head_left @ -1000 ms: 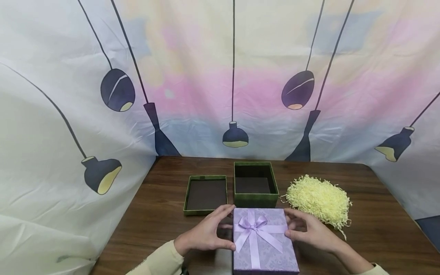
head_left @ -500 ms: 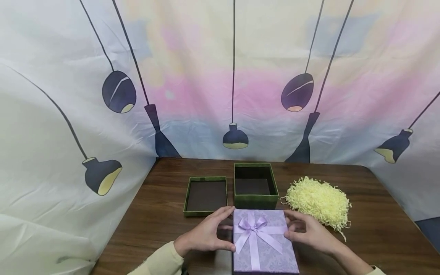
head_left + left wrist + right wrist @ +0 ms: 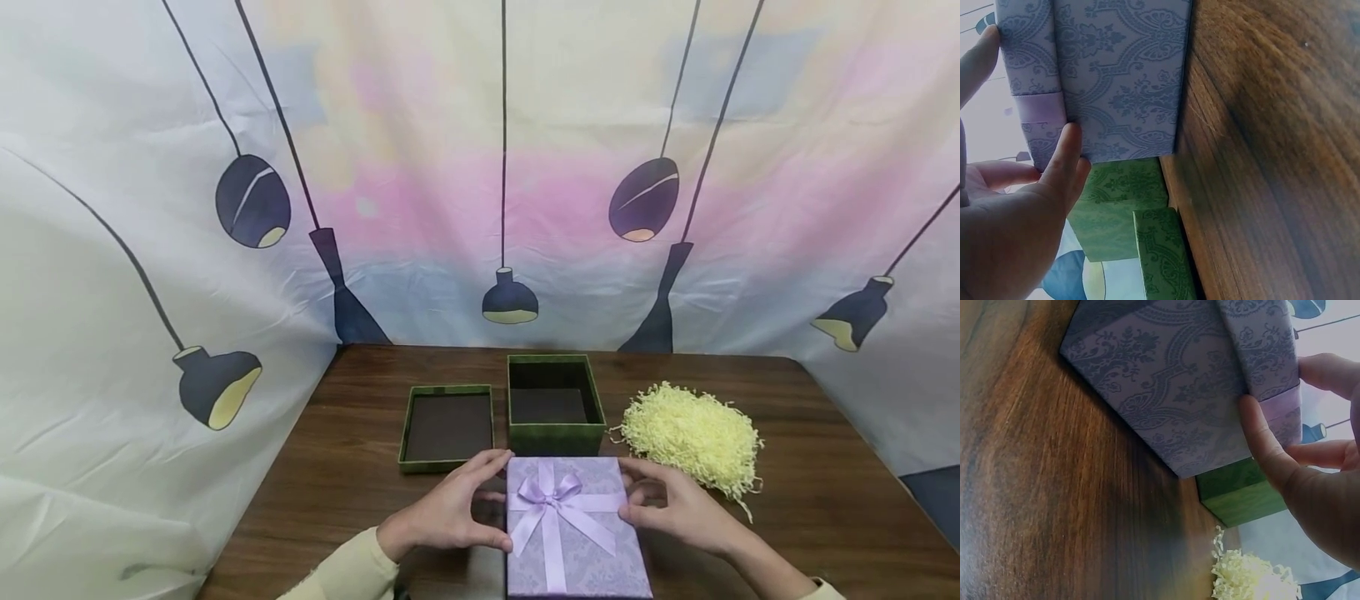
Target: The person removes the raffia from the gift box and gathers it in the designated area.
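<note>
A lilac gift box (image 3: pixel 1129 75) with a darker floral pattern stands at the table's front, its lid (image 3: pixel 596 567) seated on top. A satin ribbon (image 3: pixel 552 542) crosses the lid and ends in a bow (image 3: pixel 552 490). My left hand (image 3: pixel 453 507) grips the lid's left side, thumb nearer me and fingers at the back corner. On the opposite side my right hand (image 3: pixel 678 510) holds the lid the same way. In both wrist views a fingertip lies at the lid's lower edge, beside the ribbon.
Behind the gift box stands an open green box (image 3: pixel 557 437) with a dark inside. Its shallow green lid (image 3: pixel 447 463) lies left of it, hollow side up. Yellow shredded paper (image 3: pixel 693 433) is heaped at right on the wooden table (image 3: pixel 330 492). A printed curtain (image 3: pixel 435 167) hangs behind.
</note>
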Available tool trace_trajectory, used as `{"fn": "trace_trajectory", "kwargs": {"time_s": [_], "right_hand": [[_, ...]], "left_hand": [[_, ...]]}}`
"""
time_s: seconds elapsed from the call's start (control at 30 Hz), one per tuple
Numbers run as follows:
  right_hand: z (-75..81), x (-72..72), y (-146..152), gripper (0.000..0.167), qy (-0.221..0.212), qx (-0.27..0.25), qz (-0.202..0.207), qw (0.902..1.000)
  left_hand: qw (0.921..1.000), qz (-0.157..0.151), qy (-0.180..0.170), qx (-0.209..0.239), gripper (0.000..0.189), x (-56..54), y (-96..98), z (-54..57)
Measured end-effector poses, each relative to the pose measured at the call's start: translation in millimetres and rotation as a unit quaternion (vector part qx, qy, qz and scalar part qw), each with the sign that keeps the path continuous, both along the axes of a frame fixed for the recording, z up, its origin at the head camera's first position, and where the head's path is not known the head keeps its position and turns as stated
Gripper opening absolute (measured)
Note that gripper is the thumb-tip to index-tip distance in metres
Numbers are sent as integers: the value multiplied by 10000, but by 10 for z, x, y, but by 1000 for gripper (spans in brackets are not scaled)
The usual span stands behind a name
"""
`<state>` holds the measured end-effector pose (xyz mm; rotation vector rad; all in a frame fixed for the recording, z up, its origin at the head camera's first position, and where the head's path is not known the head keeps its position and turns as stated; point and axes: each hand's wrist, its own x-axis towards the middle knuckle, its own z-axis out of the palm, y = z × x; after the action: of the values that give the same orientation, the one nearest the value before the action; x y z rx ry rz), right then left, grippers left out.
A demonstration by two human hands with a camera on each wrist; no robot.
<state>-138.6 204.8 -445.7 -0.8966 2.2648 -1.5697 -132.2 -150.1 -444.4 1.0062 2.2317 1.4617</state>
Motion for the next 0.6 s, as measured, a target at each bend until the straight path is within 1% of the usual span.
{"fn": "trace_trajectory", "kwargs": {"time_s": [0.17,0.4,0.6], "right_hand": [[12,10,-10,64,-10,-52,41,10000],[33,36,-4,66,-10,18,-79,10000],[42,20,-18,65,30,-7,-84,10000]], "left_hand": [[10000,-20,23,-18,108,1,-6,3],[9999,-97,50,20,107,-10,0,-2],[9999,-111,102,61,107,-35,-19,24]]}}
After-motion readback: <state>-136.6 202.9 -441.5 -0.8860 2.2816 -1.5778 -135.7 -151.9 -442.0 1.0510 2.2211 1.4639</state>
